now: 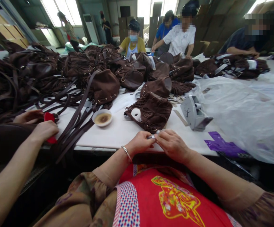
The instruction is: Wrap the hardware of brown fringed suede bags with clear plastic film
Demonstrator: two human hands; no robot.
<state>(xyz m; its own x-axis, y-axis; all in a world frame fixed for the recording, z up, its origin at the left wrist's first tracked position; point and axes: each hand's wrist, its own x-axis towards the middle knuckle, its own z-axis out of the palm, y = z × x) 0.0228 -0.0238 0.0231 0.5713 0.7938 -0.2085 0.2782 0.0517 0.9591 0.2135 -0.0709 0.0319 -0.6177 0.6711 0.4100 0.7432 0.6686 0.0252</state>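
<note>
My left hand (pixel 141 142), with a silver bangle at the wrist, is closed in a pinch at the table's front edge. My right hand (pixel 172 145) meets it there, its fingers also closed. Between the fingertips of both shows a small grey and white piece (pixel 153 136); its kind is too small to tell. Just beyond lies a dark brown fringed bag (pixel 154 110), its near edge close to my fingers. On the bag rests a white ring-shaped roll (pixel 136 115). A white bowl (pixel 94 119) of brownish liquid stands to the left.
Brown bags (pixel 105 86) pile up across the table (pixel 118 135), straps (pixel 79 113) trailing at left. At right are a grey dispenser-like box (pixel 191 113) and plastic sheeting (pixel 243 110). Another person's hands (pixel 44 129) hold something red at left. Several people work opposite.
</note>
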